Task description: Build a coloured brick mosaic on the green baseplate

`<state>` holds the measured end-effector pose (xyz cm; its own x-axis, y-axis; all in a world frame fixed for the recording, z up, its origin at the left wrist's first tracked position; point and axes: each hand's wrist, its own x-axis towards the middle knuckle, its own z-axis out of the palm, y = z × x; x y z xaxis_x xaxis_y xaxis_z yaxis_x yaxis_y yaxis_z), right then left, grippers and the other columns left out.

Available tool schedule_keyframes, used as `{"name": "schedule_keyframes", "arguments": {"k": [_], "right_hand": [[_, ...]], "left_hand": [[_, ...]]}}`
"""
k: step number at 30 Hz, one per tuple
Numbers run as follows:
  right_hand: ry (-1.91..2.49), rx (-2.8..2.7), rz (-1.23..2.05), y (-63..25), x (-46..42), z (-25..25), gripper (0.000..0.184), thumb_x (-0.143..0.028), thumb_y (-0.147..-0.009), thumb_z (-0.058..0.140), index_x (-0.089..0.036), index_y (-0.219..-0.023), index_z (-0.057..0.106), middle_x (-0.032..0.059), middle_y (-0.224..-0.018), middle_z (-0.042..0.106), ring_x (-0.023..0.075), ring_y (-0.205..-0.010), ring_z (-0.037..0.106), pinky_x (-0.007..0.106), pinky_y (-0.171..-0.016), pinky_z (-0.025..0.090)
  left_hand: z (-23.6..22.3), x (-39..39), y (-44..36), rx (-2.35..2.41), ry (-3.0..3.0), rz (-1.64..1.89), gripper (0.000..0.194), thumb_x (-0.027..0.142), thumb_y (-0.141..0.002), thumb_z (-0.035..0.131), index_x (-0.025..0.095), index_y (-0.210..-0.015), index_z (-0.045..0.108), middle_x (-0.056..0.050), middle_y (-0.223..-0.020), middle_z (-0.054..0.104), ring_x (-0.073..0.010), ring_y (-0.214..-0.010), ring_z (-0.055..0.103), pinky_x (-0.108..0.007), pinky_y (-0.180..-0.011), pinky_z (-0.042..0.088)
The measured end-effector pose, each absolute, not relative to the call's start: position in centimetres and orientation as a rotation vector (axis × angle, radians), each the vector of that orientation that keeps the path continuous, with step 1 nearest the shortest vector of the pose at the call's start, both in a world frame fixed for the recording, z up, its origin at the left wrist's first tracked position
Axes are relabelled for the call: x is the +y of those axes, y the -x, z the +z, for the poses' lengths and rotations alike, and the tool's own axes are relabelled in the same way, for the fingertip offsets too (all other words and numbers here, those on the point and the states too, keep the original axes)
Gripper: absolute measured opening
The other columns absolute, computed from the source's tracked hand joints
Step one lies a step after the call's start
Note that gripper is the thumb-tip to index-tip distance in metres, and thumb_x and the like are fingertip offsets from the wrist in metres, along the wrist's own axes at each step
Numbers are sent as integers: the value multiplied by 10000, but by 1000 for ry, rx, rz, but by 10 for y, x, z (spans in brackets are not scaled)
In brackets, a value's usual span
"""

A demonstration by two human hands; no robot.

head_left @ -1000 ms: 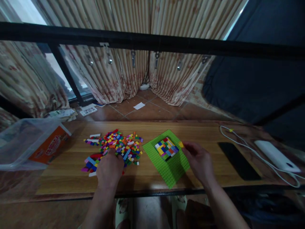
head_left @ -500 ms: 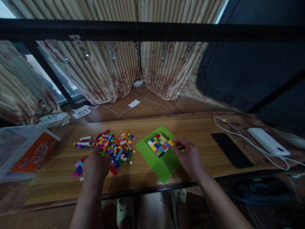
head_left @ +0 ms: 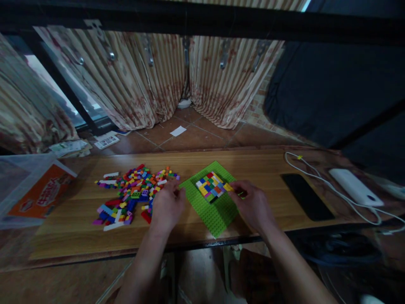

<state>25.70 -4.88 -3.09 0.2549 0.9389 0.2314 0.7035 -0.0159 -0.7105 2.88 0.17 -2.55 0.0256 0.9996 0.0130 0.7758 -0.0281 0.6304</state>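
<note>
A green studded baseplate [head_left: 218,226] lies on the wooden table, turned cornerwise to me. On it sits a tight patch of multicoloured toy bricks [head_left: 210,185]. My right hand [head_left: 251,204] is at the plate's right side, its fingertips closed on a yellow brick [head_left: 227,187] at the patch's right edge. Between the plate and a loose brick pile [head_left: 136,181], my left hand [head_left: 169,207] hovers with thumb and fingers drawn together. Whatever it may pinch is hidden. Part of the pile is covered by that hand.
A black phone [head_left: 306,196] lies right of the plate, with a white power bank [head_left: 356,187] and its white cable [head_left: 332,185] beyond. At far left stands a clear plastic box [head_left: 19,169] with an orange label. The table's front edge [head_left: 202,245] runs below my hands.
My left hand has moved right, from over the brick pile to near the baseplate's left corner. My right hand stays at the yellow brick. The view has tilted slightly downward.
</note>
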Motion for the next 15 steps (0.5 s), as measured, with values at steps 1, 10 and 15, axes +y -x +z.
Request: {"name": "schedule_keyframes", "arguments": {"k": [1, 10, 15], "right_hand": [[1780, -1513, 396, -258, -50, -31, 197, -293, -792, 582, -185, -919, 688, 58, -863, 695, 187, -728, 632, 321, -699, 495], [1669, -1608, 514, -236, -58, -36, 207, -279, -815, 542, -209, -953, 679, 50, -941, 689, 186, -799, 649, 325, -754, 507], [1553, -1827, 579, -192, -63, -45, 160, -234, -804, 530, -218, -896, 660, 50, -924, 689, 208, -834, 650, 330, -742, 500]], "left_hand": [[-28, 0, -36, 1752, -1857, 654, 282, 292, -858, 498, 172, -1075, 632, -49, -803, 719, -184, -752, 674, -265, -709, 475], [-31, -20, -69, 1673, -1820, 662, 256, 217, -843, 516, 202, -1069, 637, -43, -810, 717, -177, -716, 669, -263, -664, 479], [-26, -19, -64, 1604, -1670, 1086, 217, 223, -891, 458, 182, -1028, 621, -49, -827, 704, -166, -728, 663, -267, -685, 502]]}}
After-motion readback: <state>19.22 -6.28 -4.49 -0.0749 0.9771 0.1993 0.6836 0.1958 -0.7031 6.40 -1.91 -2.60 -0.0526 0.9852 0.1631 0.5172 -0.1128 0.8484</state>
